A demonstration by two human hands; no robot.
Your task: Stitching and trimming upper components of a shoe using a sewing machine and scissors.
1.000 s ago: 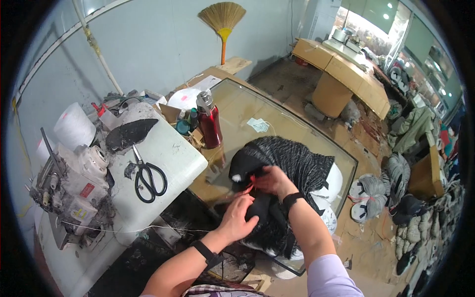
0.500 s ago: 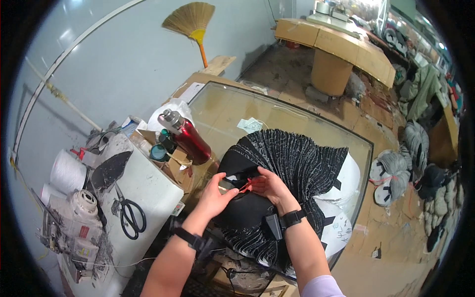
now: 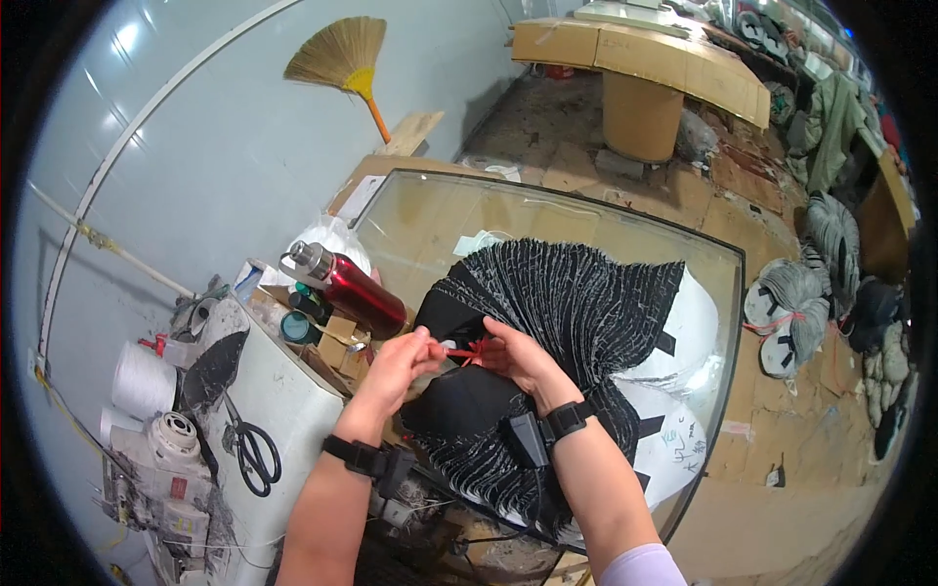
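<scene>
A red string stretches between my hands, bunched near the right fingertips. My left hand pinches its left end between thumb and fingers. On the other side my right hand has its fingers curled against the bunched part, though the exact grip is partly hidden. Below and behind them lie two fanned stacks of black, sole-shaped fabric pieces, the far stack and the near stack, side by side. White sole-shaped pieces with black tabs face outward at their right ends.
The stacks rest on a glass-topped table. A red metal bottle leans at its left, beside a small box of jars. Black scissors lie on the sewing machine's white table, near thread cones. Tied grey bundles sit at the right.
My left hand has drawn away to the left from the right hand, and the string now spans a wider gap. The whole view has shifted slightly.
</scene>
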